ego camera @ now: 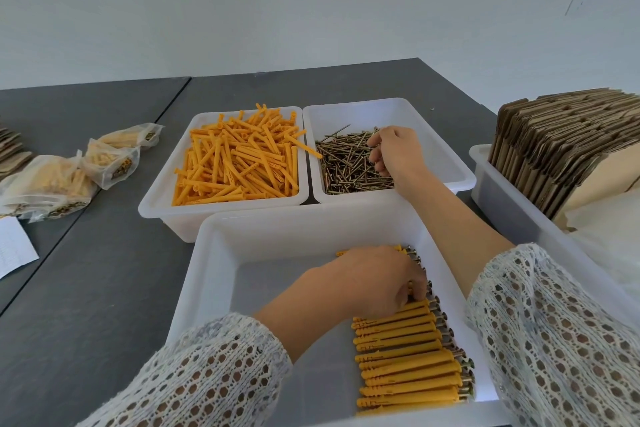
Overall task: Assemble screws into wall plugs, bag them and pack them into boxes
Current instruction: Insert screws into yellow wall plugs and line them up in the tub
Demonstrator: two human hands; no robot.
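Her right hand [389, 149] digs curled fingers into the screws [349, 163] in the far right tray [446, 163], holding some I think, while her left hand [377, 279] pinches an assembled plug [405, 350] in the near tray [214, 274], best laid straight against its row

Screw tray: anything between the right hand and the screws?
Nothing visible. The right hand is already inside the open-topped screw tray, fingers curled down onto the pile of screws. No lid or other item lies between them. Whether it already grips a screw cannot be told.
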